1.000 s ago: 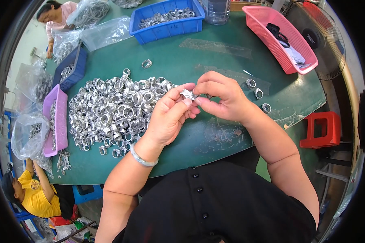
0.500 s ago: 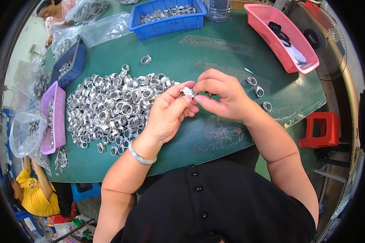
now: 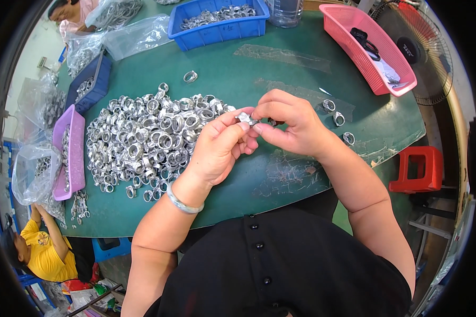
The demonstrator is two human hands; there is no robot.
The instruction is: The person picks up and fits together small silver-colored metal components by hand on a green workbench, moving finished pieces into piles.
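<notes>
Between the fingers of both hands is a small silver ring, its shiny patterned face turned up. My left hand pinches it with thumb and fingers, and a pale bangle circles that wrist. At the ring's right side, the thumb and forefinger of my right hand close on it; its far edge is partly hidden by the fingertips. A wide heap of silver rings lies just left of my left hand. One lone ring rests beyond the heap, and three more rings sit apart to the right.
On the green table stand a blue bin of rings, a dark blue bin, a purple basket and a pink basket holding scissors. A fan and red stool are at the right. Two people work at the left.
Both hands keep nearly the same place and grip on the ring. Only slight finger shifts show.
</notes>
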